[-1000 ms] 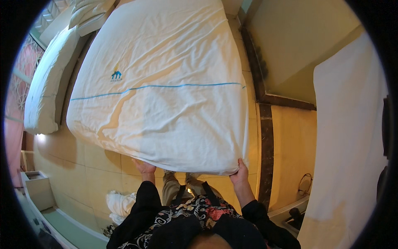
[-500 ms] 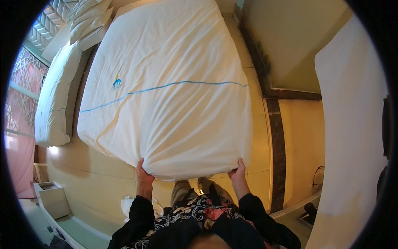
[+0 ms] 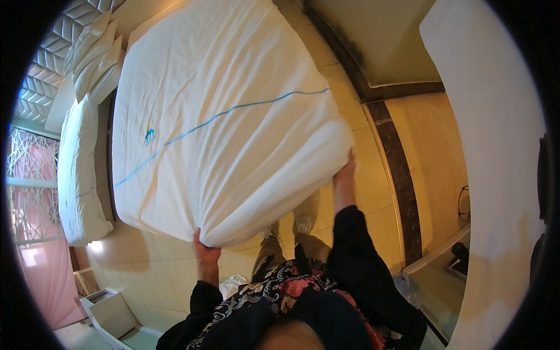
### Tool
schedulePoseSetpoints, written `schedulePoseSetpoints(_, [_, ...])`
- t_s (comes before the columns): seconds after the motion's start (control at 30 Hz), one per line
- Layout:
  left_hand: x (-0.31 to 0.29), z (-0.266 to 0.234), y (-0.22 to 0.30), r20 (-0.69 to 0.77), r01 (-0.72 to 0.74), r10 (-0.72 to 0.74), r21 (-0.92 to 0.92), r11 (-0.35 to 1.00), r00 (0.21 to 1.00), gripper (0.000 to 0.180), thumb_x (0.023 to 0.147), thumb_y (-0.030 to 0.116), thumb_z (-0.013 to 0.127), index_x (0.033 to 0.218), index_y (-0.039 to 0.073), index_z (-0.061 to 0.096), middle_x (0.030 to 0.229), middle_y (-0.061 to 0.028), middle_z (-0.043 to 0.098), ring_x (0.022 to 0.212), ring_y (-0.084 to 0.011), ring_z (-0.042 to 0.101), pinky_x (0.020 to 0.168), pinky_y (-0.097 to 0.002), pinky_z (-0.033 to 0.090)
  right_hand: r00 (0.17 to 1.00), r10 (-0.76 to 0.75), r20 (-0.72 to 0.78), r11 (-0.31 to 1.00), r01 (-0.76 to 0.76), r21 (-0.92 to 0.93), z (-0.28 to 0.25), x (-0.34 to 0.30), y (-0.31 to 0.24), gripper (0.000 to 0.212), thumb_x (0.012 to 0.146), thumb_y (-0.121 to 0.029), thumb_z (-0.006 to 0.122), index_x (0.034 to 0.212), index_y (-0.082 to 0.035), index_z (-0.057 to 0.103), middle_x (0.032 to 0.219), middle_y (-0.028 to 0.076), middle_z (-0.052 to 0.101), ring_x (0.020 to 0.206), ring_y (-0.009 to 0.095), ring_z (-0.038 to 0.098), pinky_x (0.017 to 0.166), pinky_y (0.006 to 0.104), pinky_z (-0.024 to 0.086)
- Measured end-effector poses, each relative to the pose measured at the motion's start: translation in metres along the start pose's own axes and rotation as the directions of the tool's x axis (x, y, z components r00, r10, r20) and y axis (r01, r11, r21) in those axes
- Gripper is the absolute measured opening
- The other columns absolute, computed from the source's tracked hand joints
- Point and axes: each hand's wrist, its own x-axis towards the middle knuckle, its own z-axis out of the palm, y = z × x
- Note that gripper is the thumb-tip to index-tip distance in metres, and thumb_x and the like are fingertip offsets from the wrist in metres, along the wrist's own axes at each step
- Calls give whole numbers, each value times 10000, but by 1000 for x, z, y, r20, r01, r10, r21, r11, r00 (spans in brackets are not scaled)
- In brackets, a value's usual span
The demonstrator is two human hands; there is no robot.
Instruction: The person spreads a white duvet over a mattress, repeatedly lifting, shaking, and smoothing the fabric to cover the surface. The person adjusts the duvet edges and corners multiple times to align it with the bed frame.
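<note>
A large white duvet [image 3: 227,116] with a thin blue stripe and a small blue emblem covers the bed and hangs over its foot end. My left hand [image 3: 204,251] grips the duvet's lower left corner from beneath. My right hand [image 3: 345,172] holds the duvet's right foot corner, higher and further out. My shoes [image 3: 286,227] show on the floor just under the hanging edge. Both sleeves are dark; a patterned garment sits below them.
White pillows [image 3: 96,55] are stacked at the bed's head. Another white duvet or bed [image 3: 79,175] lies to the left. Beige floor tiles with a dark border strip [image 3: 399,192] run on the right. A white wall or door [image 3: 496,146] rises at far right. A small white bin [image 3: 111,309] stands lower left.
My view has swung so the bed tilts leftward. My right hand has moved up and out along the duvet's right corner; my left hand stays on the lower corner.
</note>
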Motion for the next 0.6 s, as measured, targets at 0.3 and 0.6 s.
schedulePoseSetpoints(0.3, [25, -24, -8, -174, 114, -95, 102, 988, 980, 377, 780, 272, 428, 1076, 38, 452, 1059, -105, 510, 999, -265, 463, 879, -401, 349, 801, -311, -512, 905, 85, -417, -45, -73, -46, 337, 679, -5, 535, 1004, 56, 469, 920, 127, 539, 783, 245, 550, 655, 366, 470])
schedulePoseSetpoints(0.6, [41, -71, -12, -170, 127, -108, 110, 986, 980, 362, 795, 259, 389, 1055, 18, 463, 1054, -135, 514, 981, -263, 481, 875, -403, 359, 642, -164, -749, 935, -142, -326, -123, -64, -5, 341, 649, 45, 567, 964, 117, 455, 940, 186, 509, 796, 307, 530, 645, 380, 455])
